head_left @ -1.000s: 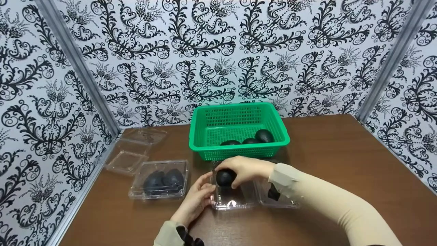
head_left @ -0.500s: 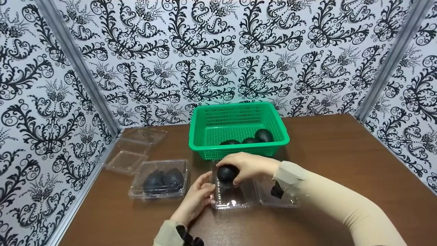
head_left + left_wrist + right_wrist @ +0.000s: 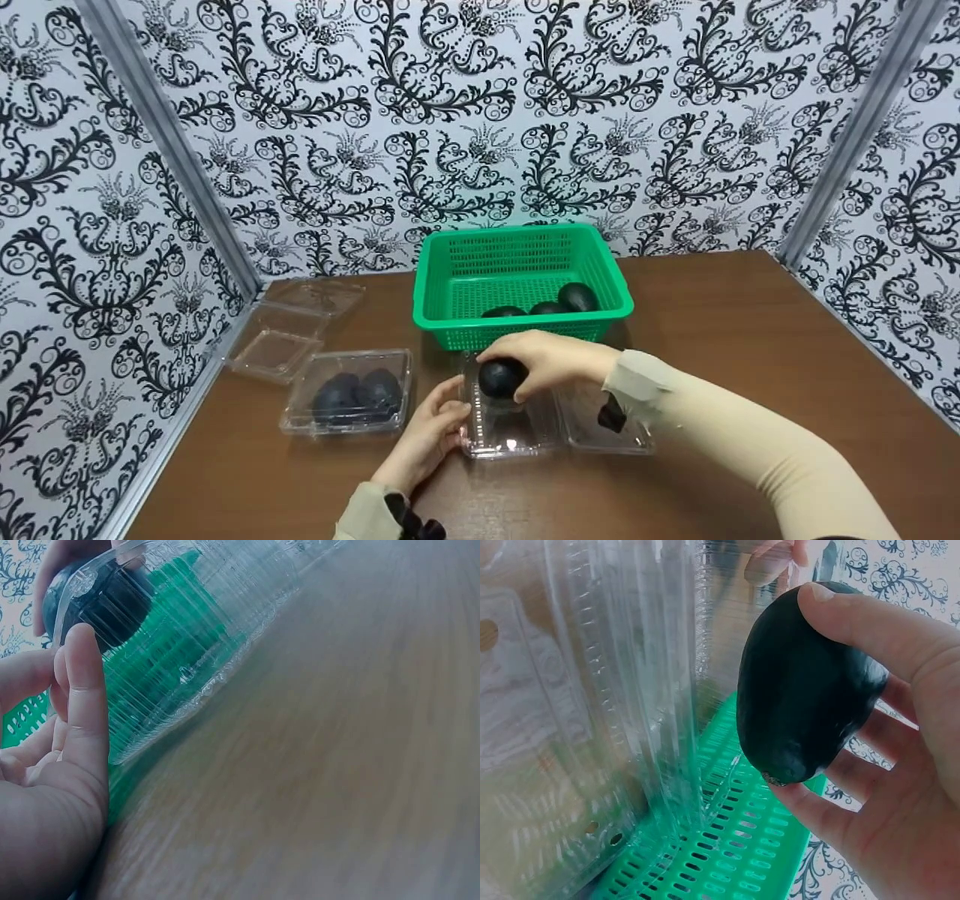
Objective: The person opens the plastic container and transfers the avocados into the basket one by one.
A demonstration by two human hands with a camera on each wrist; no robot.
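Observation:
My right hand (image 3: pixel 544 360) grips a dark avocado (image 3: pixel 501 378) by its sides, over the far part of an open clear plastic clamshell container (image 3: pixel 514 439). In the right wrist view the thumb lies across one side of the avocado (image 3: pixel 802 690) and the fingers are behind it. At the container's left wall, my left hand (image 3: pixel 431 431) holds the edge between thumb and fingers. The left wrist view has that thumb upright beside the ribbed wall. The container's lid (image 3: pixel 607 431) lies folded out to the right, partly under the right sleeve.
Behind the hands stands a green basket (image 3: pixel 431 285) with several avocados (image 3: pixel 577 298) at its near side. A closed clamshell (image 3: pixel 349 394) with two dark avocados inside sits at left. Beyond it lies an open clear clamshell (image 3: pixel 277 349). Patterned walls edge the brown table (image 3: pixel 712 322).
My right hand and the avocado have shifted slightly up and toward the basket. The left hand stays at the container's side, and the other things have not moved.

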